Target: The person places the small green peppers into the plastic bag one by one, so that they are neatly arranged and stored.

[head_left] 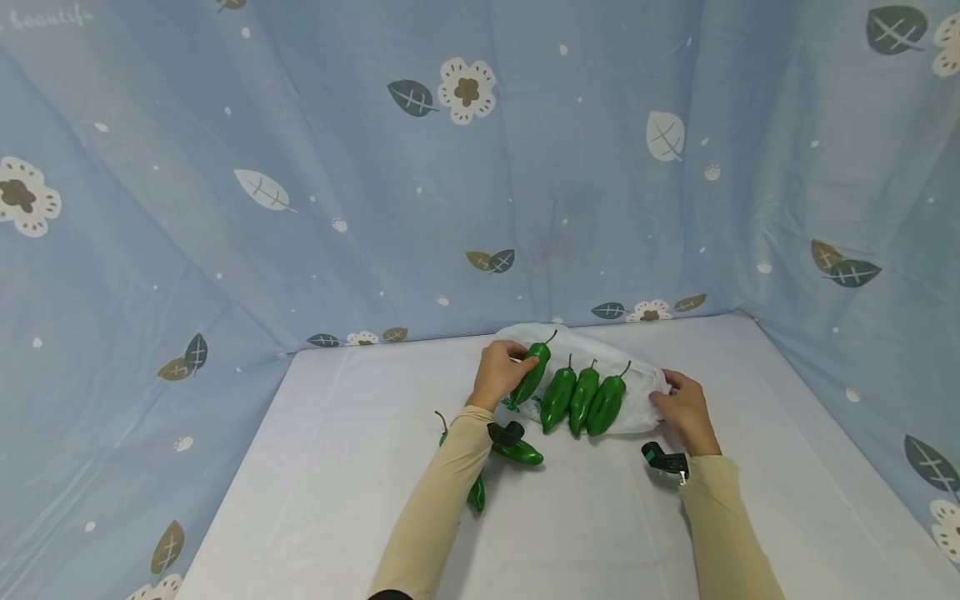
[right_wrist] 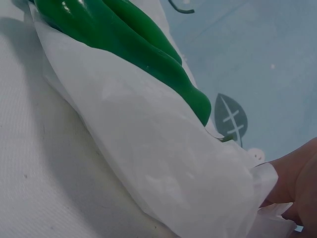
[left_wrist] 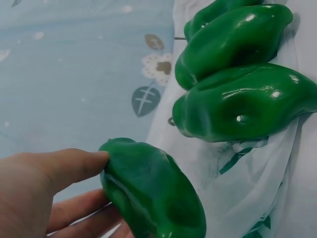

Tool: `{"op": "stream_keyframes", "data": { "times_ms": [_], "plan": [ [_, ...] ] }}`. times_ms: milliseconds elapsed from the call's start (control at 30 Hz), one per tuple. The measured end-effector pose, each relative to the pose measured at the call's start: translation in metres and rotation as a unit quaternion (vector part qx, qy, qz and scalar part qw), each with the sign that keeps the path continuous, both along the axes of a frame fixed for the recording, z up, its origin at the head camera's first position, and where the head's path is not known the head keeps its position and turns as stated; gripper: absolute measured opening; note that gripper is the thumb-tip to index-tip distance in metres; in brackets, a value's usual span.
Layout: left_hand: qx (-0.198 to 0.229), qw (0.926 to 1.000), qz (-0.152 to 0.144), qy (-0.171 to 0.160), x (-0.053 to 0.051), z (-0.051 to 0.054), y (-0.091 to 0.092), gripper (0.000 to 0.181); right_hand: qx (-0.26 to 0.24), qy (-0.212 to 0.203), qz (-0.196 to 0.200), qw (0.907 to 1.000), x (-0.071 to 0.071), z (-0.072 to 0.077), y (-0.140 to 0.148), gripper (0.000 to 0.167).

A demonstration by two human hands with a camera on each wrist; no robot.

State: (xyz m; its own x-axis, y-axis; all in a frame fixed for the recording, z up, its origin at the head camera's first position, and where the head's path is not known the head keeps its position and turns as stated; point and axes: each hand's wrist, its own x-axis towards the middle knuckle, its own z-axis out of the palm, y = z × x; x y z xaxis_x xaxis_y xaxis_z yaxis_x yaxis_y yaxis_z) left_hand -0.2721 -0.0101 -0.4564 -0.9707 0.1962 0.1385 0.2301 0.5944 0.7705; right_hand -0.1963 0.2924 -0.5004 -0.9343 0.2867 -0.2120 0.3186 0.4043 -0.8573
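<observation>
A green pepper (head_left: 531, 377) is pinched between the thumb and fingers of my left hand (head_left: 499, 372), at the left end of a row of peppers. Three more green peppers (head_left: 583, 400) lie side by side on a white plastic bag (head_left: 639, 408). At the bag's right end, my right hand (head_left: 684, 410) grips its gathered edge. In the left wrist view, the held pepper (left_wrist: 153, 193) is apart from the others. The right wrist view shows the bag (right_wrist: 148, 144) stretching from the peppers (right_wrist: 133, 44) to the fingers.
Near my left forearm, one green pepper (head_left: 521, 452) lies on the white tabletop (head_left: 577, 517), and another pepper (head_left: 477, 493) is partly hidden beneath the sleeve. A blue patterned curtain (head_left: 337, 167) encloses the table's back and sides. Each wrist bears a small black camera (head_left: 663, 460).
</observation>
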Motion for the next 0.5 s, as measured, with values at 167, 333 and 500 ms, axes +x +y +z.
{"op": "stream_keyframes", "data": {
  "times_ms": [167,333,500],
  "plan": [
    [-0.005,0.9999,-0.009,0.011,0.000,-0.003,0.001,0.024,0.000,0.002,0.000,1.0000,0.000,0.000,0.001,0.064],
    [-0.013,0.9998,-0.013,0.010,-0.002,-0.006,0.001,0.024,0.003,0.001,-0.003,1.0000,-0.001,-0.001,0.000,0.064],
    [-0.026,0.9995,-0.017,0.009,-0.003,-0.011,0.002,0.024,0.005,-0.003,-0.001,1.0000,0.000,-0.001,0.000,0.064]
  ]
}}
